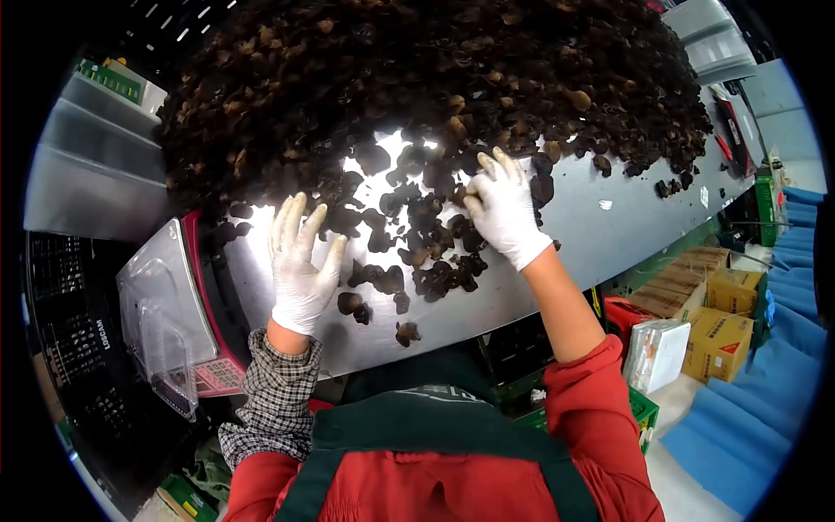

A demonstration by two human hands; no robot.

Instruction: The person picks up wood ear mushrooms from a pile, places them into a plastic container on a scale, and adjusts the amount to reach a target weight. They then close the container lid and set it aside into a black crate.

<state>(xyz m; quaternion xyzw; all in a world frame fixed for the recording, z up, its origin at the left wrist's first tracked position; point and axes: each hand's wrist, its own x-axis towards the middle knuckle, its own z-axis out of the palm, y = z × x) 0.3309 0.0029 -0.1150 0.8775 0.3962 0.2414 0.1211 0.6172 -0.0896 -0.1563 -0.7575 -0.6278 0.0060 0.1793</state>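
A big heap of dark brown dried mushrooms (417, 78) covers the far side of a steel table (600, 235). Looser mushrooms (417, 248) are spread thinly between my hands. My left hand (300, 257), in a white glove, lies flat with fingers spread at the left edge of the loose mushrooms. Further right, my gloved right hand (503, 209) rests on the mushrooms at the foot of the heap, fingers curled slightly. Neither hand visibly grips anything.
A scale (209, 348) with a clear plastic clamshell tray (161, 317) on it sits at my left. Cardboard boxes (718, 339) and a red crate (626, 313) stand on the floor to the right. Grey bins (96, 165) are at far left.
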